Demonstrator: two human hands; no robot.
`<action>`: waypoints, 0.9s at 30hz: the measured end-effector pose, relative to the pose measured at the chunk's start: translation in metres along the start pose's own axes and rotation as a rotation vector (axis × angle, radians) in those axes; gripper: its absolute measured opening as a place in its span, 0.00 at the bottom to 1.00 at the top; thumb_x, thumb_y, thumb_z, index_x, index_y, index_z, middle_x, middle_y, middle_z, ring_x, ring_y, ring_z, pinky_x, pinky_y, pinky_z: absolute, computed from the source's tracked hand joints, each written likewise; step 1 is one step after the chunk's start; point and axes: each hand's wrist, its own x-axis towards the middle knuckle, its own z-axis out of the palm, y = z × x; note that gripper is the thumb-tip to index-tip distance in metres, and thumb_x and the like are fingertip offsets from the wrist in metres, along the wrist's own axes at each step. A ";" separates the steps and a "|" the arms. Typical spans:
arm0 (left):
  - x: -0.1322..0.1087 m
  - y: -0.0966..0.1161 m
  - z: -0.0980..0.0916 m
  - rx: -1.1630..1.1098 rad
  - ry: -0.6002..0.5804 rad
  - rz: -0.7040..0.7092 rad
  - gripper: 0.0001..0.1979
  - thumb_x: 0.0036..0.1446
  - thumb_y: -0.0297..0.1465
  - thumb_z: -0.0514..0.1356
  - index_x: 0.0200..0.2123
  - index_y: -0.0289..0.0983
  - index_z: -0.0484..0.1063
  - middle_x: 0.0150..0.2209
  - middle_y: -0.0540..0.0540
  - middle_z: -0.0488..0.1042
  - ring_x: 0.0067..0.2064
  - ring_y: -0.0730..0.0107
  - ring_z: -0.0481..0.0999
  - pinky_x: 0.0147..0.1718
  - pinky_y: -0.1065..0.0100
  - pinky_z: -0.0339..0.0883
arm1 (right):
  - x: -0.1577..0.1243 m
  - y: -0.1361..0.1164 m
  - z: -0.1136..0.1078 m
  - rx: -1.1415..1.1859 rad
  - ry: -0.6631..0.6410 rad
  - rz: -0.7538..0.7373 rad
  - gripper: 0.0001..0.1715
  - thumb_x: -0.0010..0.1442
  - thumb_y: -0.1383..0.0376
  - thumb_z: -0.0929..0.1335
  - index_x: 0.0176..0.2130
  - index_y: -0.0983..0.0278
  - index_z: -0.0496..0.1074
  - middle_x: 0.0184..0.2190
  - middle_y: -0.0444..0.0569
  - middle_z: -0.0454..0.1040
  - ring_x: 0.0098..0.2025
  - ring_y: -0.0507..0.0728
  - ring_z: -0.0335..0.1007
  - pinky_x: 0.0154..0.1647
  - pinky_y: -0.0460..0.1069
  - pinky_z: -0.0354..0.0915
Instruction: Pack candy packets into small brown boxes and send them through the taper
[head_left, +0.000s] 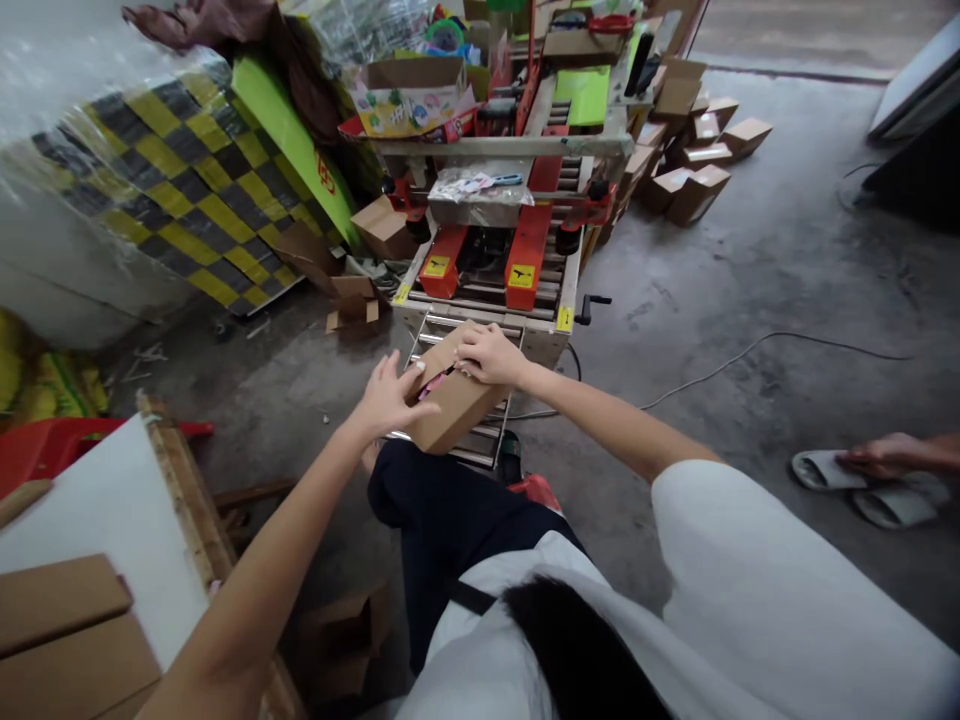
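Observation:
A brown cardboard box [459, 408] rests at a slant on the short roller section in front of my legs. Its top flaps are nearly together, with something pink and dark showing in the narrow gap. My left hand [391, 396] lies at the box's left end, fingers spread and the thumb stretched over the near flap. Bent over the top toward the right end, my right hand [489, 354] grips the flap edge. The box hides the fingertips of neither hand completely, but its underside is out of sight.
Ahead stands a carton-sealing machine [531, 270] with red belt guards and a crank handle [594, 308]. Closed cartons [697, 190] lie piled on the floor beyond it. Flat cardboard [67, 640] sits on a white board at left. A cable [750, 350] crosses the floor; another person's foot [892, 455] is at right.

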 end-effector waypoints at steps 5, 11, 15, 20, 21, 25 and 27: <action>0.006 0.048 0.009 0.084 -0.092 -0.119 0.68 0.37 0.60 0.70 0.73 0.36 0.45 0.71 0.22 0.48 0.66 0.23 0.58 0.57 0.35 0.60 | 0.008 0.015 0.006 0.025 0.135 0.170 0.22 0.70 0.56 0.60 0.53 0.63 0.74 0.57 0.58 0.70 0.61 0.67 0.59 0.63 0.62 0.49; 0.022 0.091 0.008 0.033 0.040 -0.290 0.55 0.45 0.54 0.69 0.71 0.38 0.54 0.65 0.24 0.59 0.60 0.27 0.67 0.54 0.37 0.64 | -0.021 -0.025 0.054 0.172 0.300 0.711 0.39 0.72 0.55 0.52 0.74 0.70 0.41 0.75 0.62 0.37 0.77 0.68 0.26 0.72 0.67 0.43; 0.023 0.068 0.012 -0.129 0.030 -0.143 0.39 0.57 0.52 0.62 0.67 0.40 0.64 0.58 0.32 0.68 0.55 0.40 0.73 0.54 0.47 0.68 | -0.025 -0.012 0.053 0.284 0.167 0.490 0.42 0.71 0.51 0.56 0.75 0.63 0.40 0.76 0.58 0.32 0.77 0.67 0.21 0.73 0.70 0.38; 0.028 0.044 0.043 -0.340 0.178 -0.156 0.23 0.65 0.41 0.56 0.60 0.43 0.73 0.56 0.36 0.68 0.59 0.50 0.71 0.60 0.52 0.66 | -0.006 0.016 0.025 0.225 -0.007 0.306 0.41 0.69 0.54 0.60 0.73 0.66 0.49 0.76 0.59 0.36 0.77 0.70 0.26 0.74 0.69 0.36; 0.031 0.045 0.050 -0.367 0.220 -0.160 0.23 0.65 0.40 0.56 0.61 0.42 0.73 0.58 0.35 0.66 0.61 0.49 0.69 0.63 0.50 0.63 | -0.004 0.013 0.022 0.186 -0.021 0.319 0.40 0.69 0.55 0.60 0.73 0.69 0.50 0.76 0.61 0.37 0.77 0.71 0.26 0.74 0.69 0.36; 0.041 0.052 0.073 -0.507 0.304 -0.167 0.22 0.68 0.36 0.51 0.61 0.41 0.72 0.67 0.36 0.56 0.70 0.49 0.58 0.68 0.48 0.55 | -0.016 -0.020 0.016 0.057 -0.076 0.274 0.43 0.68 0.54 0.60 0.74 0.69 0.46 0.75 0.64 0.39 0.77 0.72 0.31 0.71 0.74 0.38; 0.045 0.051 0.077 -0.578 0.300 -0.171 0.22 0.69 0.35 0.50 0.61 0.40 0.72 0.68 0.37 0.55 0.71 0.51 0.57 0.70 0.50 0.54 | -0.027 -0.035 0.015 0.028 -0.109 0.204 0.54 0.64 0.46 0.65 0.74 0.68 0.42 0.75 0.65 0.39 0.76 0.74 0.33 0.70 0.77 0.36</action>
